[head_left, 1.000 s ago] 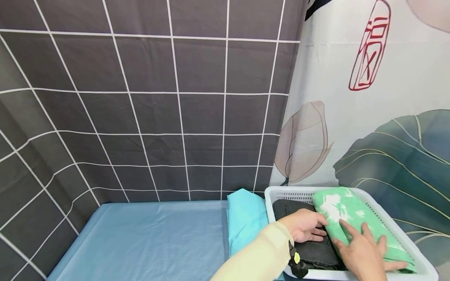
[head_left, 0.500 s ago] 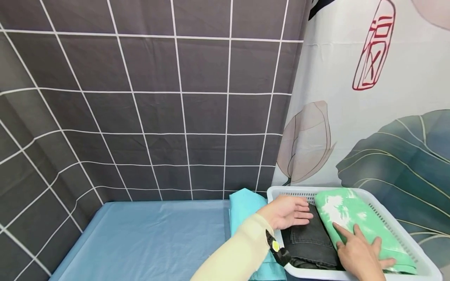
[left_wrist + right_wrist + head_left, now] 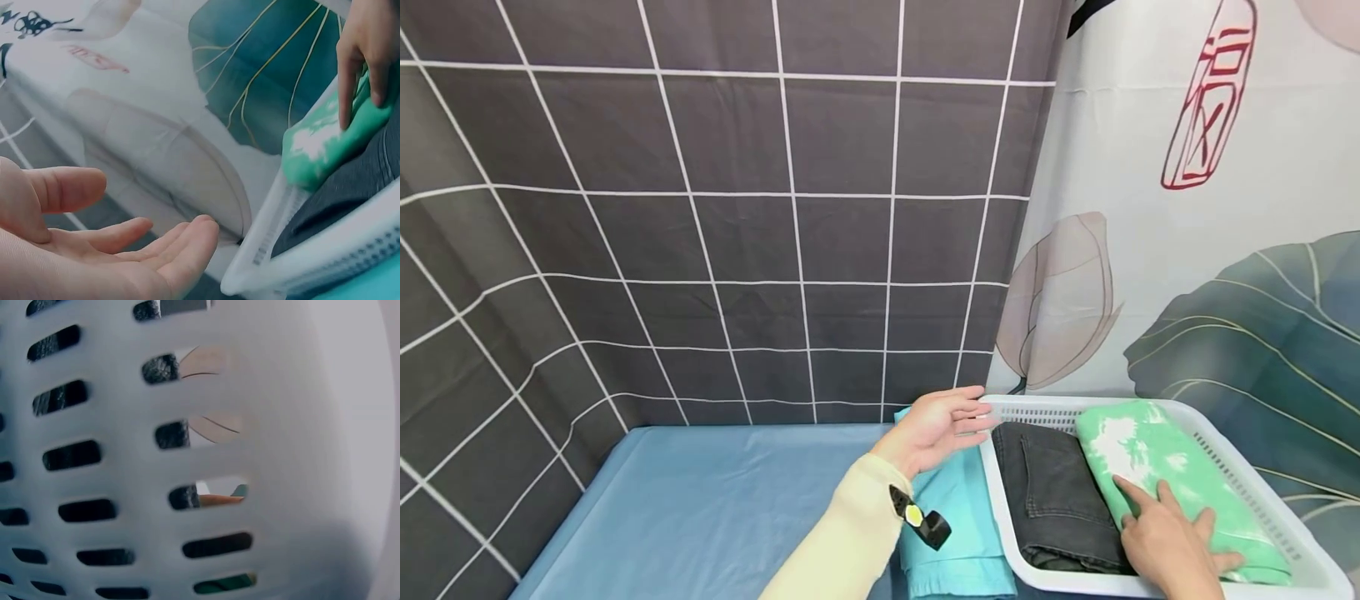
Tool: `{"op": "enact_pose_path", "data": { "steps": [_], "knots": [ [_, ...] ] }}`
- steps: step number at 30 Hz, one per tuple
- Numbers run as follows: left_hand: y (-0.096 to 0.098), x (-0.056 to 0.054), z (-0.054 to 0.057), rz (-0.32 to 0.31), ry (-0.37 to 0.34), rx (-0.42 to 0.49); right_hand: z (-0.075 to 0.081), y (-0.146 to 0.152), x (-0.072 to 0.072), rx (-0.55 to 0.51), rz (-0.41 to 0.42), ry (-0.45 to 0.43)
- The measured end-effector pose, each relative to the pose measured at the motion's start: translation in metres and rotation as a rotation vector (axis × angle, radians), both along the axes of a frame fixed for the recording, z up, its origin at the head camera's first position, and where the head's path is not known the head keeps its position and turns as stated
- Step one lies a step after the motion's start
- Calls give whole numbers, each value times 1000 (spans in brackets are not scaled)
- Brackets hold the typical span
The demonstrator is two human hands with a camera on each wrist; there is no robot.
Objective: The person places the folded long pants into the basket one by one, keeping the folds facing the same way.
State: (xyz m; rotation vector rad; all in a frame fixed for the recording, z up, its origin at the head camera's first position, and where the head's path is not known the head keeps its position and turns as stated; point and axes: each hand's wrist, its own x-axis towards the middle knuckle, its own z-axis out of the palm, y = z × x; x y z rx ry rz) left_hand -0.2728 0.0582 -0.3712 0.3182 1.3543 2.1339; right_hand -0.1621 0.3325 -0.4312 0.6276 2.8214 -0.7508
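A white plastic basket (image 3: 1217,433) holds folded black denim (image 3: 1060,492) on its left side and a folded green and white tie-dye cloth (image 3: 1187,475) on its right. My right hand (image 3: 1168,537) rests on the green cloth with its fingers spread. Just outside the basket's far left corner, my left hand (image 3: 936,429) hovers above a folded turquoise cloth (image 3: 958,525). Its fingers are relaxed and hold nothing, as the left wrist view shows with the left hand (image 3: 125,250) palm up. The right wrist view is filled by the basket's slotted wall (image 3: 281,444), hiding the right hand there.
A blue-covered surface (image 3: 722,500) stretches to the left of the basket. Behind it hangs a dark grey cloth with a white grid (image 3: 737,233). A white curtain with leaf prints (image 3: 1120,150) hangs behind the basket.
My left hand has moved left from over the black denim, out past the basket's edge to above the turquoise cloth. My right hand has stayed on the green cloth, shifting only slightly.
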Motion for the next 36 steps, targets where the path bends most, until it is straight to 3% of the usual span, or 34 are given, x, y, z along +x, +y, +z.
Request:
{"op": "enact_pose_path", "data": {
  "steps": [12, 20, 28, 36],
  "knots": [
    [-44, 6, -4, 55, 34, 44, 4, -2, 2, -2, -28, 13],
    [-69, 14, -17, 113, 53, 99, 7, -5, 3, -4, -42, 7],
    [-88, 19, -34, 176, 73, 52, 8, -8, 3, 15, -62, 27],
    [-97, 21, -48, 231, 97, -48, 13, -17, 4, 50, -75, 123]
  ]
}}
